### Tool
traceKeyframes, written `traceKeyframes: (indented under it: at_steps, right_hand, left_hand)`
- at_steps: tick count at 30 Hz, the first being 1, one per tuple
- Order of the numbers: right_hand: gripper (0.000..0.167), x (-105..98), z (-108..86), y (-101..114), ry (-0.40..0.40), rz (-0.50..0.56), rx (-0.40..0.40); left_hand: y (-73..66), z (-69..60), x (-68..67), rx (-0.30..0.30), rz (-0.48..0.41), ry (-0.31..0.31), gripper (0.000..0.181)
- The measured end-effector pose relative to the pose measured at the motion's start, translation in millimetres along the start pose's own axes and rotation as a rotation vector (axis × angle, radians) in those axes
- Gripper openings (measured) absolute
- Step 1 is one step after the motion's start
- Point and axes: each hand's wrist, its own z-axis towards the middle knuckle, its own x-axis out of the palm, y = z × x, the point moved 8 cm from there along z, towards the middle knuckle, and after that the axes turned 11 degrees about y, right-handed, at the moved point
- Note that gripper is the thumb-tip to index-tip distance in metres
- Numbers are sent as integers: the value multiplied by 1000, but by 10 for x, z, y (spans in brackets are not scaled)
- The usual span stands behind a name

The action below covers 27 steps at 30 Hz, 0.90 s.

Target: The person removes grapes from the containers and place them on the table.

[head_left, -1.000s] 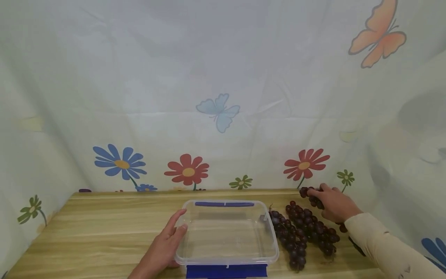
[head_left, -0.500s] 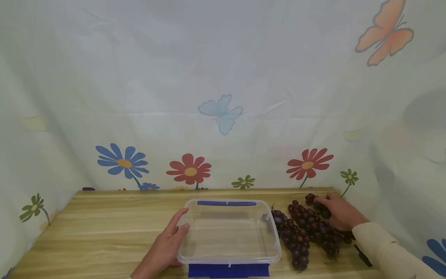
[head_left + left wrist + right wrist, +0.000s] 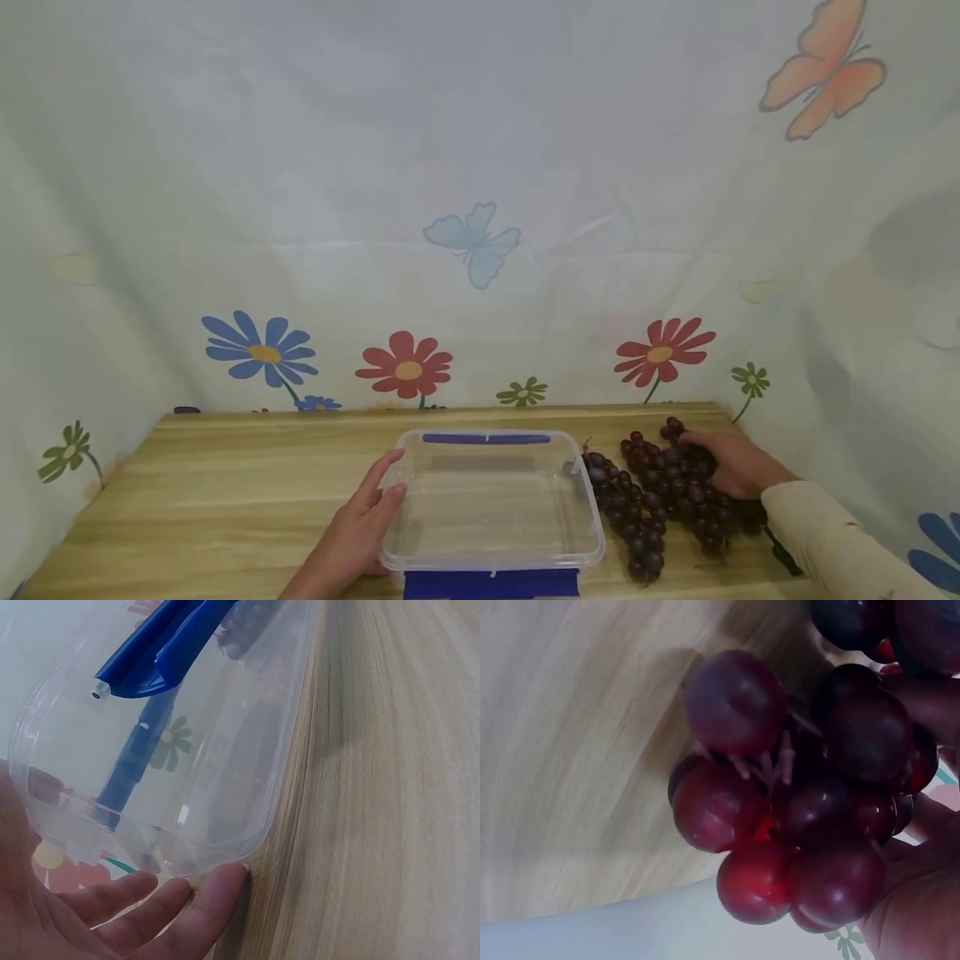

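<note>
A clear plastic food container [image 3: 487,560] with blue clip latches stands uncovered on the wooden table. My left hand [image 3: 356,529] holds its left side, the thumb at the rim and the other fingers against the outer wall; the left wrist view shows these fingers [image 3: 214,904] touching the plastic. To the right, my right hand [image 3: 738,467] grips a bunch of dark grapes [image 3: 825,802], low over the table. The hand hides part of this bunch. Two more bunches lie between it and the container: a near bunch of grapes [image 3: 637,525] and a middle bunch [image 3: 701,500].
The wooden table [image 3: 225,492] ends at a white curtain [image 3: 337,167] printed with flowers and butterflies. A dark object [image 3: 783,554], partly covered by the right sleeve, lies at the right; its kind is unclear.
My right hand has come down and nearer with its grapes, from the table's back right corner to beside the middle bunch. The left hand and the container look unchanged.
</note>
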Motion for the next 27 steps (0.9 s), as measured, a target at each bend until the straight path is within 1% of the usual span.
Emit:
traceKeyframes:
  at_steps: [4, 11, 13, 16, 18, 21, 22, 24, 27]
  right_hand:
    - [69, -15, 3, 0, 16, 13, 3]
    - [71, -40, -30, -76, 40, 43, 30]
    - [72, -38, -43, -93, 54, 66, 41]
    - [73, -49, -61, -93, 74, 102, 45]
    - [74, -66, -61, -75, 83, 131, 41]
    - [72, -127, -56, -4, 76, 128, 20]
    - [70, -156, -57, 29, 66, 122, 15]
    - [63, -214, -55, 117, 37, 91, -2]
    - [57, -328, -54, 343, -50, 23, -62]
  left_hand:
    - [-13, 6, -7, 0, 14, 2, 58]
    - [-50, 48, 39, 12, 30, 1, 58]
    - [-75, 55, 38, 23, 66, -4, 60]
    - [-137, 66, 18, 44, 162, -9, 66]
    - [-176, 64, -18, 47, 213, -14, 71]
    - [-238, 37, -97, 51, 260, -26, 76]
    - [-263, 27, -127, 56, 270, -29, 77]
    - [-334, 6, -186, 82, 322, -39, 80]
    - [-459, -2, -253, 126, 414, -40, 80]
